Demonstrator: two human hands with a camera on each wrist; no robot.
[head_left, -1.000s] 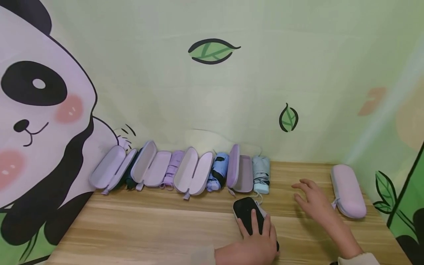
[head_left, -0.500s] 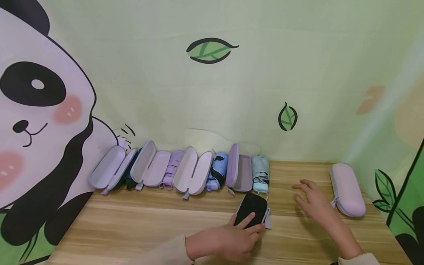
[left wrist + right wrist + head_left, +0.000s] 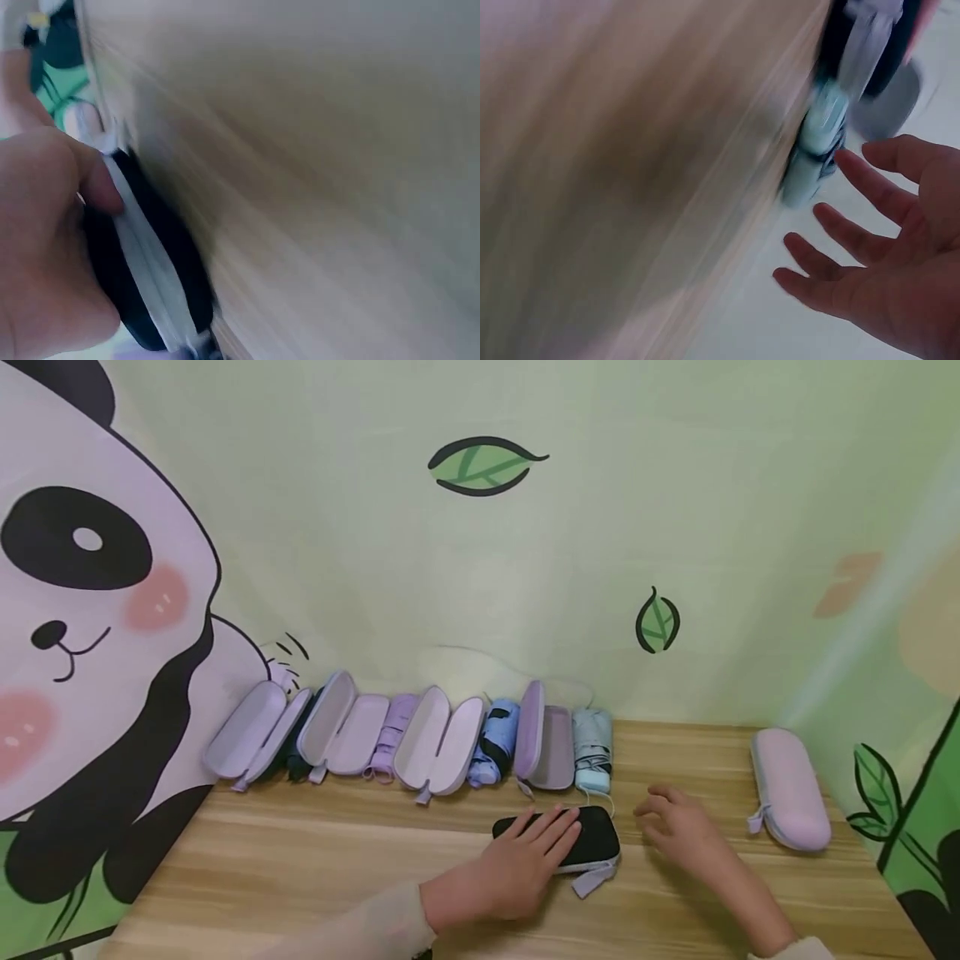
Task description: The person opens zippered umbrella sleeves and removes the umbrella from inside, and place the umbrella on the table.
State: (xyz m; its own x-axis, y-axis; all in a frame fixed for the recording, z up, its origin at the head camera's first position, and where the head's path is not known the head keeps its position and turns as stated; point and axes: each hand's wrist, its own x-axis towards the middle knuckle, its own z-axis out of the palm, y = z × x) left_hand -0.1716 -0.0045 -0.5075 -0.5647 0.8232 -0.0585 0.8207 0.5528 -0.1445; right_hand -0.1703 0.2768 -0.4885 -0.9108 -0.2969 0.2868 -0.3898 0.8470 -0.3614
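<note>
A black zip case [image 3: 596,835] with a pale zipper band and a grey pull tab lies shut on the table. My left hand [image 3: 517,868] holds it across its width, fingers over the top to the far edge. In the left wrist view, the thumb of this hand [image 3: 45,247] presses the zipper side of the black case [image 3: 169,232]. My right hand [image 3: 686,835] hovers just right of the case, holding nothing; its fingers are spread and loosely bent in the right wrist view. A folded pale teal umbrella [image 3: 592,747] stands behind the case.
Along the back, open lilac cases [image 3: 352,735] alternate with folded umbrellas: dark green, purple [image 3: 393,735], blue [image 3: 497,739]. A closed pink case [image 3: 791,789] lies at the right end of the wooden table [image 3: 315,860]. A panda-print backdrop [image 3: 480,568] rises behind.
The left hand has turned the black case from pointing away to lying crosswise, its pull tab now at the near right corner. The right hand has shifted slightly left.
</note>
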